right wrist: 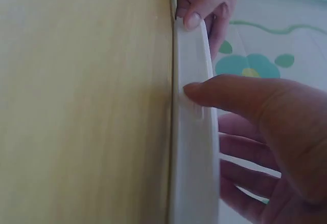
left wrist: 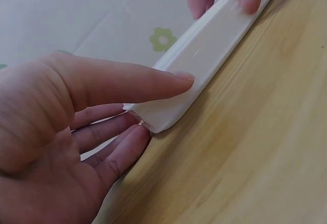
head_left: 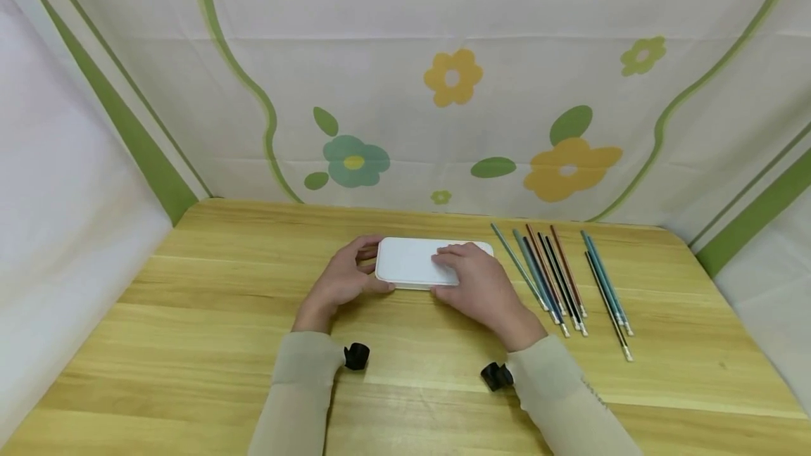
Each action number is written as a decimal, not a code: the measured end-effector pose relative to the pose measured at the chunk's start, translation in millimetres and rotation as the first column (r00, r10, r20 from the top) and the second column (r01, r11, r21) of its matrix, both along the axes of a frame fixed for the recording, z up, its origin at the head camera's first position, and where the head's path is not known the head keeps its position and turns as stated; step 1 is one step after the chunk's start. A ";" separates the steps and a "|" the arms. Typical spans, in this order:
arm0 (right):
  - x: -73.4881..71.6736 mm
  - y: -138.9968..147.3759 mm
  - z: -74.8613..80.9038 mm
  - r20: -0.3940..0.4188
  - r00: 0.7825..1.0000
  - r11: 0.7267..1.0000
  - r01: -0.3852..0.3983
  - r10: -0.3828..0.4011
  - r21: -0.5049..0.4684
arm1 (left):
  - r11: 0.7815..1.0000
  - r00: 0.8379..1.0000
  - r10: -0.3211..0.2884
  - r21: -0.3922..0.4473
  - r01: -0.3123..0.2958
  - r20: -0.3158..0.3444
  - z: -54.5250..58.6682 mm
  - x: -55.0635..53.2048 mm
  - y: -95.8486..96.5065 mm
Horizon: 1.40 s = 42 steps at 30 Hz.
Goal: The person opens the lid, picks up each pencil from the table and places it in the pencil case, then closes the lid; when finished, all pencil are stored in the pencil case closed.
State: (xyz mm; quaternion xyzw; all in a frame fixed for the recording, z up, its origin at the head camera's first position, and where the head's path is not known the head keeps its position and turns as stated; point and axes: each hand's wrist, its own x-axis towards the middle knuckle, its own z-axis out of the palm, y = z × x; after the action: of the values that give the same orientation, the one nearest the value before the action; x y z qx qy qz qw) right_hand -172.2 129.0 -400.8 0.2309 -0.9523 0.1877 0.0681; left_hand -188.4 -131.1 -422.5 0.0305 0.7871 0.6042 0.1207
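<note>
A flat white pencil case [head_left: 408, 261] with rounded corners lies on the wooden table, its lid down. My left hand [head_left: 342, 276] grips its left end, the thumb on the front wall and the fingers round the end, as the left wrist view shows. Over the right part of the case lies my right hand [head_left: 478, 283]. In the right wrist view its thumb [right wrist: 204, 93] presses the front wall while the other fingers reach over the top. The inside of the case is hidden.
Several pencils [head_left: 551, 273] with white eraser ends lie loose to the right of the case, some crossing or touching. More pencils [head_left: 608, 287] lie farther right. Behind the wooden table [head_left: 190, 343] hangs a flowered white cloth [head_left: 380, 76], with cloth at both sides too.
</note>
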 end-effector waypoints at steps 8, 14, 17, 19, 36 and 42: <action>2.4 -21.7 10.2 -0.138 0.977 0.948 -0.116 0.163 0.297 | 1.000 1.000 -0.003 0.006 0.003 0.002 -0.4 0.1 1.1; 3.2 -30.3 13.3 -0.091 0.976 0.899 -0.144 0.198 0.414 | 1.000 1.000 -0.007 -0.006 0.006 -0.009 0.2 1.2 0.1; 3.9 -31.6 14.3 -0.111 0.966 0.876 -0.158 0.232 0.456 | 1.000 1.000 -0.015 -0.028 0.015 -0.019 0.1 1.7 0.3; 4.4 -31.6 14.9 -0.125 0.960 0.864 -0.163 0.250 0.476 | 0.999 0.999 -0.025 -0.043 0.024 -0.027 0.2 1.6 0.8; -0.7 -6.5 5.8 -0.247 0.956 0.968 -0.099 0.158 0.232 | 0.999 0.999 -0.035 -0.036 0.034 -0.039 -3.3 0.6 0.7; -7.8 25.3 5.3 0.017 0.999 0.998 -0.050 0.051 -0.040 | 0.999 0.999 -0.033 -0.017 0.032 -0.034 -3.9 0.1 1.9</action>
State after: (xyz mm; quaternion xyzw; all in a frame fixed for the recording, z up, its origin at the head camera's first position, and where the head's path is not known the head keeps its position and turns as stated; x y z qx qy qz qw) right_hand -180.0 154.2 -395.5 0.2519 -0.9427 0.2104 0.0595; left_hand -188.2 -129.2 -426.3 0.0525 0.7935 0.5949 0.1174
